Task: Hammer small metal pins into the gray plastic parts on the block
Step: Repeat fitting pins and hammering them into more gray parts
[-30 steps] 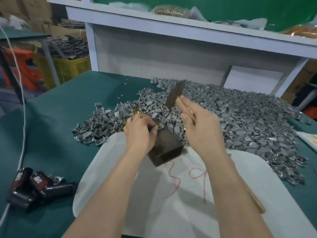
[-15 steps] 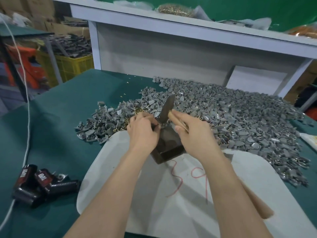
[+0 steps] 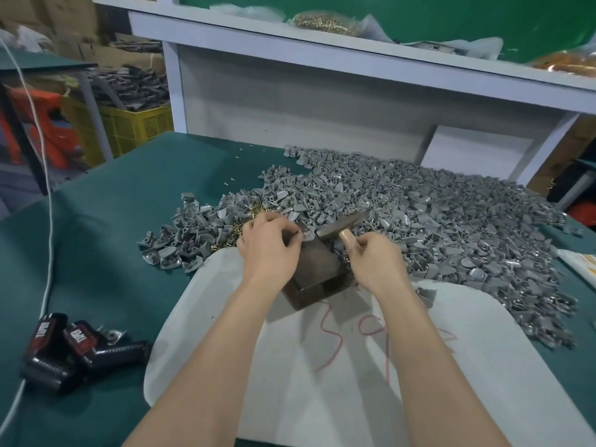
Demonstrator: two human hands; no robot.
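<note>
Gold pins [image 3: 325,22] fill a clear bag [image 3: 374,27]

Both bare forearms rise from the bottom edge and converge toward the middle of the frame. The left forearm [image 3: 209,350] slants up and to the right. The left hand [image 3: 269,250] is seen from the back, knuckles up, its fingers curled down and pinching a small gray part [image 3: 303,236]. The right forearm [image 3: 429,350] slants up and to the left. The right hand [image 3: 375,266] sits just right of centre, its fingers wrapped round the hammer [image 3: 342,223] handle, thumb side toward the left hand. The hands are near each other, not touching.
</note>
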